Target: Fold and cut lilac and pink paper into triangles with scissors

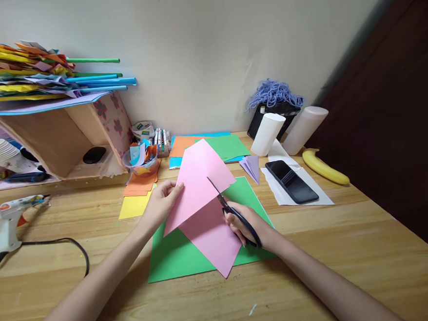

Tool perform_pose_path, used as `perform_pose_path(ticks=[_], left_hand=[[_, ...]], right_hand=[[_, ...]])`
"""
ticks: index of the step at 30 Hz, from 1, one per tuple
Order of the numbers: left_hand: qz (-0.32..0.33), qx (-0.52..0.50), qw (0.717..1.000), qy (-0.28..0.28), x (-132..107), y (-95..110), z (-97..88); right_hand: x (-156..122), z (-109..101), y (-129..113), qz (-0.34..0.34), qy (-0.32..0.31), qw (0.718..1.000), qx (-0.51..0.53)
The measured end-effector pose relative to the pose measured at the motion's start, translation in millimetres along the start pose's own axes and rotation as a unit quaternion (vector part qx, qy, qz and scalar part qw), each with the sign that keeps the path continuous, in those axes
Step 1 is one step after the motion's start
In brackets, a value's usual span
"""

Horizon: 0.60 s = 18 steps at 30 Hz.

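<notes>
My left hand [165,199] pinches the left edge of a sheet of pink paper [197,181], thumb on top, and holds it raised above the table. In my right hand [247,221] is a pair of black-handled scissors [222,199], whose blades meet the right part of that sheet; one blade shows over the paper. Below lies more pink paper [220,243], partly hidden by the raised sheet and my right hand. It rests on a large green sheet [177,261] on the wooden table [136,307].
A glue gun [7,219] with a black cable lies at left. Behind are a bowl of paper scraps [140,160], orange and green sheets [227,147], and folded purple paper [251,167]. A phone [291,180], a banana [324,167] and white rolls [268,133] sit at right.
</notes>
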<state>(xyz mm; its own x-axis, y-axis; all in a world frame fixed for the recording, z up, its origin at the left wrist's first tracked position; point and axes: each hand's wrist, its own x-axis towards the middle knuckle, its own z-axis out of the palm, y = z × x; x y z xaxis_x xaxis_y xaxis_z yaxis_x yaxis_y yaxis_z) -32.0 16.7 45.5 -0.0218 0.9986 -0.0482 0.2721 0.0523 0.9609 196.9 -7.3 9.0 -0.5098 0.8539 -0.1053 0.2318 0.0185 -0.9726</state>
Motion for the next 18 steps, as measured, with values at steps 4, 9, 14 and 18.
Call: perform_pose_path(ticks=[4,9,14,18], left_hand=[[0.008,0.018,1.0,0.022,-1,-9,4.4],[0.038,0.052,0.997,0.049,-5,-11,8.1],[0.038,0.06,0.997,0.041,-7,-9,9.3],[0.031,0.059,0.997,0.041,-7,-7,8.0]], right_hand=[[-2,2,-1,0.0,-0.042,0.999,0.021],[-3,4,-8,0.033,-0.088,0.992,0.087],[-3,8,-11,0.044,-0.082,0.991,0.098],[-2,9,-7,0.033,-0.071,0.993,0.083]])
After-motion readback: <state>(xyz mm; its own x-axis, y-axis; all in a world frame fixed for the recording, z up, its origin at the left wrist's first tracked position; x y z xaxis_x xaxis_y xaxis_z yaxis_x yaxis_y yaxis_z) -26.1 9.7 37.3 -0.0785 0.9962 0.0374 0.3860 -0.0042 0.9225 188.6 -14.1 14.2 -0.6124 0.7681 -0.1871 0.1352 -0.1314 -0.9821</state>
